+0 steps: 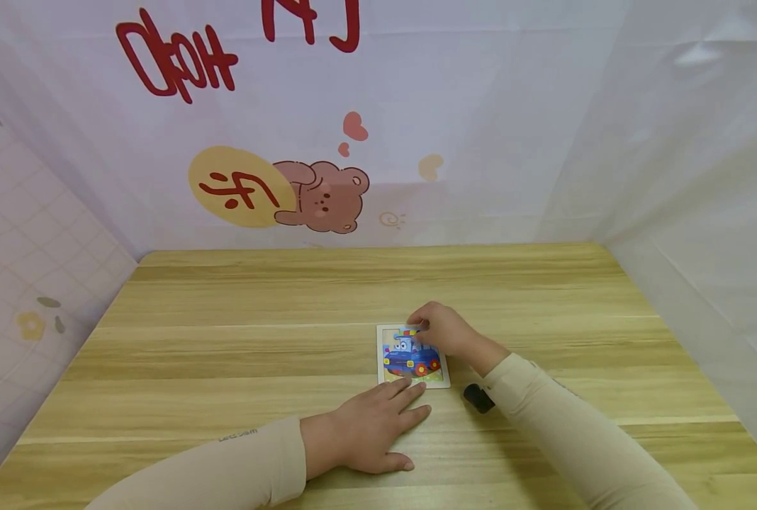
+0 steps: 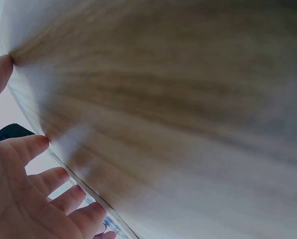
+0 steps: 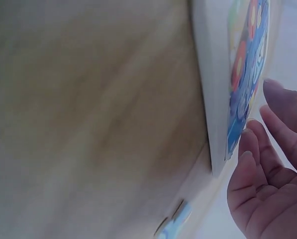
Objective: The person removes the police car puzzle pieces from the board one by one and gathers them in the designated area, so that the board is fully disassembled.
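A small picture puzzle (image 1: 410, 354) in a white frame (image 1: 381, 358) lies on the wooden table, showing a blue cartoon vehicle with red and yellow wheels. My left hand (image 1: 378, 428) lies spread, palm down, fingertips at the frame's near edge. At the far right corner is my right hand (image 1: 445, 329), fingers bent over the puzzle. In the right wrist view its thumb (image 3: 285, 107) and forefinger stand slightly apart near the picture's surface, nothing visible between them. A light blue piece (image 3: 173, 221) with dark edges lies beyond the frame in that view.
A black object (image 1: 476, 399) shows beside the right sleeve (image 1: 544, 414), partly hidden by it. The wooden table (image 1: 225, 340) extends to a white cloth backdrop (image 1: 493, 127) printed with a bear and red characters. Cloth also hangs at both sides.
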The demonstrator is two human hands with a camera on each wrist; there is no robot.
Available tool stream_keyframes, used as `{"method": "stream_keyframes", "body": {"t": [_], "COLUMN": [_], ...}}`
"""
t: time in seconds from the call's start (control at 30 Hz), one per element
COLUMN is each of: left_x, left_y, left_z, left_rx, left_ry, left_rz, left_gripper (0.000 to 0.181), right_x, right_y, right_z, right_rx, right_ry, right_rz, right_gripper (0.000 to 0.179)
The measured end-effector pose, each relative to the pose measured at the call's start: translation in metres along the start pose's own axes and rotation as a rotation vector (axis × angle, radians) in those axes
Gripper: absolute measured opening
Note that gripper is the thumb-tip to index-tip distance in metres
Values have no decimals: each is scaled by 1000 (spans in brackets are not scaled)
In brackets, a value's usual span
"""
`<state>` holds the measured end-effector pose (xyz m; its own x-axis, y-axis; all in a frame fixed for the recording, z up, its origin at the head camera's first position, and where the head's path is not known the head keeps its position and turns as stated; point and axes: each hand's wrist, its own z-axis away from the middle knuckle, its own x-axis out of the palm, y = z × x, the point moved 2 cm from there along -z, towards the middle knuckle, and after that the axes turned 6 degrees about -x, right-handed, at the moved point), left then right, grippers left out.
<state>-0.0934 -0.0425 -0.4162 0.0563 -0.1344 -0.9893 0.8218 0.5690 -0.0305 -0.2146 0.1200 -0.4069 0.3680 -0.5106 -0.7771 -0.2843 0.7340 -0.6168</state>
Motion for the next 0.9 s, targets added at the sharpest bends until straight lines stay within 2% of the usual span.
{"method": "stream_keyframes", "body": {"t": [0.37,0.9], "left_x": [0,1], "left_y": [0,0], "left_z": [0,0], "left_rx": [-3,-7], "left_ry": [24,10], "left_rz": [-33,3], "left_gripper": [70,71], "right_x": [6,6], "right_y": [-3,-5], "right_z": [-4,-3], "right_rx": [-7,-5], "right_ry": [-36,-9], "right_rz": [34,-40], "right_gripper": [21,15]}}
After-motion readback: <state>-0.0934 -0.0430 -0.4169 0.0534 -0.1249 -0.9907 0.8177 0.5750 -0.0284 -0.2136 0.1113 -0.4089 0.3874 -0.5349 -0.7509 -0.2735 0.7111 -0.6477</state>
